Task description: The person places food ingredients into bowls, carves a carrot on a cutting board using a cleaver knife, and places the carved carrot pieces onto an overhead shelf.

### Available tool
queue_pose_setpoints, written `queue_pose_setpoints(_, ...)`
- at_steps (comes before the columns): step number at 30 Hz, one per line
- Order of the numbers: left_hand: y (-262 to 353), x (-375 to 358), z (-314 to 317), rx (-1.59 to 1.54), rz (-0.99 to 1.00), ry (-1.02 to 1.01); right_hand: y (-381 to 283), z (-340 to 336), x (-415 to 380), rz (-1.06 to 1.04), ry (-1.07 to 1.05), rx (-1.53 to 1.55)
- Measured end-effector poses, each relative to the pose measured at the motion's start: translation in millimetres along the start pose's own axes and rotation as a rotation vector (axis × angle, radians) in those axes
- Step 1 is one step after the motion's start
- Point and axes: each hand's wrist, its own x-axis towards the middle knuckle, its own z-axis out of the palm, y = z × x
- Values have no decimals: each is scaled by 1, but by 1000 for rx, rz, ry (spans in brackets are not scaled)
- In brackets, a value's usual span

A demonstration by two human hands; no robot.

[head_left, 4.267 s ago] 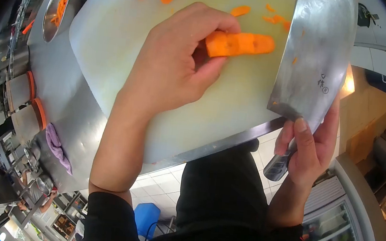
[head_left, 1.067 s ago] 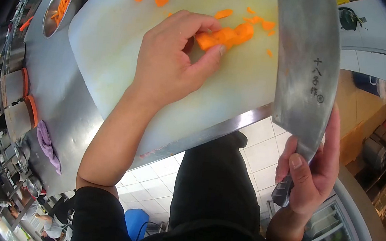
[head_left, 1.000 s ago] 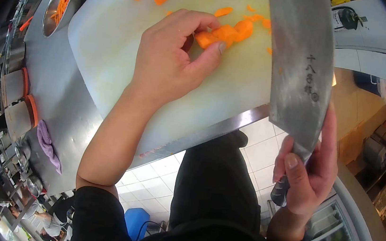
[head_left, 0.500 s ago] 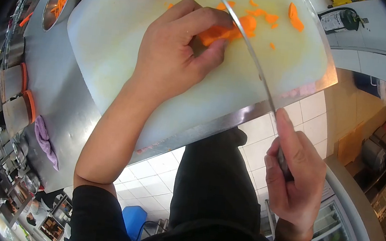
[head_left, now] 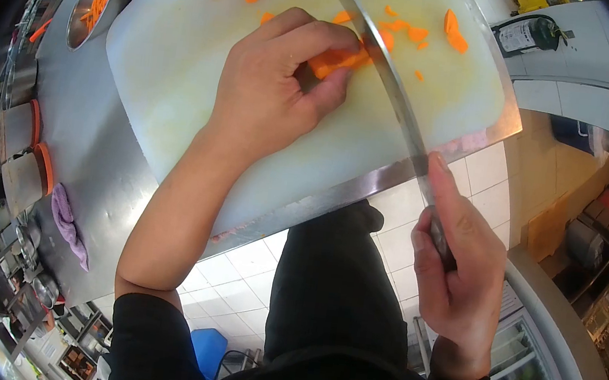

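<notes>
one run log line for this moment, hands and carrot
left hand: pinning carrot piece on cutting board | right hand: gripping cleaver, blade edge-on against carrot | cut bits beyond blade

Pale tiled floor (head_left: 233, 287) fills the lower centre; a steel counter (head_left: 97, 166) runs along the left.

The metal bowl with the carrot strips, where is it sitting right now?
In the head view the metal bowl sits at the upper left on the steel counter, just past the left edge of the white cutting board, far from both hands.
</notes>
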Motion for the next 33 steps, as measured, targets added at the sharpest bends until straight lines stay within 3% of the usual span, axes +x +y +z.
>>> queue_pose_setpoints(11,1,1,0,-28,-23,29,-10,-10,8,-35,-76,-268)
queue_pose_setpoints(14,3,0,-4,-37,-67,-16,1,-11,-2,106,133,218)
queue_pose_setpoints(17,-3,0,-4,-60,-46,-9,8,-9,-4,141,281,499)
queue_pose_setpoints(24,-6,-1,-2,-131,-91,-5,46,4,-10,109,115,595)
queue_pose_setpoints(33,-5,-1,-3,-63,-44,-12,41,7,-12,193,129,575)
